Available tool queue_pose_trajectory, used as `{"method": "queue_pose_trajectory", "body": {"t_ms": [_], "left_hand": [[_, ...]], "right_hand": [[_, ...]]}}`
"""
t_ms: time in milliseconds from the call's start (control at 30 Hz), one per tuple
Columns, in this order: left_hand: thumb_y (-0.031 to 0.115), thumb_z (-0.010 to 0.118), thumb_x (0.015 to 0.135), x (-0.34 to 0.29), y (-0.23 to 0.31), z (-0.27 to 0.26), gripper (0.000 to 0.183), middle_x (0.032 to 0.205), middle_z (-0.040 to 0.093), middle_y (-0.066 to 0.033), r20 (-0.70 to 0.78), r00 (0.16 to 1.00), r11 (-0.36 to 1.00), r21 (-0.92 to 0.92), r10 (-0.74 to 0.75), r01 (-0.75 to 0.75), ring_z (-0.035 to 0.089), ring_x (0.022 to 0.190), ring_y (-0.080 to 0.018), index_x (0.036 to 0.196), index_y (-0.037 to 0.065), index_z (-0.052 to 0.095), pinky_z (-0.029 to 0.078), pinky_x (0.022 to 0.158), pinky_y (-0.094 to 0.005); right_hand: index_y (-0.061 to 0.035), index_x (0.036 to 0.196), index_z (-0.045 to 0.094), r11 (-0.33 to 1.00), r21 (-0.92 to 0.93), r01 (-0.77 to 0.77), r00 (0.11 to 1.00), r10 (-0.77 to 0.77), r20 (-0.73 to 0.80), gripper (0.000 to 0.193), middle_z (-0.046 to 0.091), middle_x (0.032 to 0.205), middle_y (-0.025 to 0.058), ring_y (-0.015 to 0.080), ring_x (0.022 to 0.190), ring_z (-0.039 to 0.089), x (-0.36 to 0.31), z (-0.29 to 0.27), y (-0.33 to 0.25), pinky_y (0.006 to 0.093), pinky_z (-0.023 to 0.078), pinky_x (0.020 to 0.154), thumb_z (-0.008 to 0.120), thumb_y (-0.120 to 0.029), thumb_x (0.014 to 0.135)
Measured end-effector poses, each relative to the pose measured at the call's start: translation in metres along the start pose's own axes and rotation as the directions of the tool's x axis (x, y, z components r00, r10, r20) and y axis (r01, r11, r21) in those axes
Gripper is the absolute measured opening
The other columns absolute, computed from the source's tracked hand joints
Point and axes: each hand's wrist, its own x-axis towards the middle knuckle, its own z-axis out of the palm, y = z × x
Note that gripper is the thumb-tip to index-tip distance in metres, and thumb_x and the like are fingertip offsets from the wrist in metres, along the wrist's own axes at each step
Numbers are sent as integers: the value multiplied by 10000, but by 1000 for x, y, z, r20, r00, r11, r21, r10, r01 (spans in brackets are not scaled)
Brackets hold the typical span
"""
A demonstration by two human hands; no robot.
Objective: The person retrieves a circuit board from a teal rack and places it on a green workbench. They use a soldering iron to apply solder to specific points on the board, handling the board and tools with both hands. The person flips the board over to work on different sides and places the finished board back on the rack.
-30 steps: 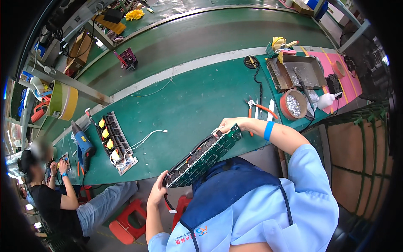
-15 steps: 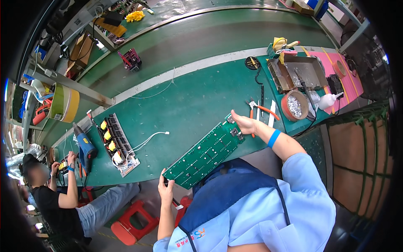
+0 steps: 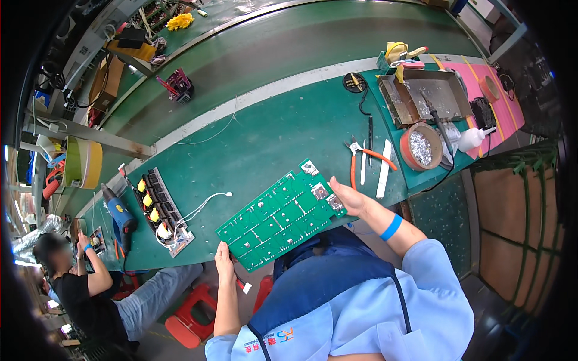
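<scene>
A long green circuit board point(image 3: 278, 224) with rows of solder points is held over the bench's near edge. My left hand point(image 3: 224, 263) grips its lower left corner, thumb on the board and the other fingers mostly hidden beneath. Closed on the right end is my right hand point(image 3: 347, 198), close to several metal parts at that end. A red-and-white connector on a lead point(image 3: 245, 286) hangs near my left hand. Orange-handled cutters point(image 3: 354, 159) lie beyond my right hand. To the left is a second assembly point(image 3: 161, 212) with yellow-wrapped parts and white wires.
A blue heat gun point(image 3: 120, 210) lies at the left, near a seated co-worker point(image 3: 72, 289). At the right stand a round tub of silvery scraps point(image 3: 420, 149), a soldering iron point(image 3: 442, 126), a metal tray point(image 3: 394, 99) and a white bottle point(image 3: 472, 139). A red stool point(image 3: 191, 319) is below.
The board has turned so its soldered face shows more fully, and it sits slightly further left in view. Both hands keep their hold. The co-worker's hands have come together.
</scene>
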Motion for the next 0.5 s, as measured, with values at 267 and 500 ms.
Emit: {"method": "queue_pose_trajectory", "body": {"t_ms": [267, 500], "left_hand": [[324, 378, 924, -4, -3, 3, 304, 668, 484, 63, -6, 1000, 999, -46, 14, -14, 400, 533, -20, 972, 77, 548, 319, 462, -179], [314, 374, 925, 0, -8, 2, 305, 700, 496, 62, -28, 1000, 1000, -30, 8, -9, 397, 554, -19, 979, 75, 555, 309, 471, -175]], "right_hand": [[5, 1232, 373, 990, -142, 20, 1000, -20, 1, 674, 484, 1179, 122, 180, 1064, 486, -16, 54, -9, 307, 410, 888, 353, -548, 847], [-15, 1286, 303, 968, -241, 73, 997, -71, 15, 580, 431, 1232, 104, 178, 1131, 418, -21, 80, -12, 306, 371, 924, 355, -442, 897]]}}
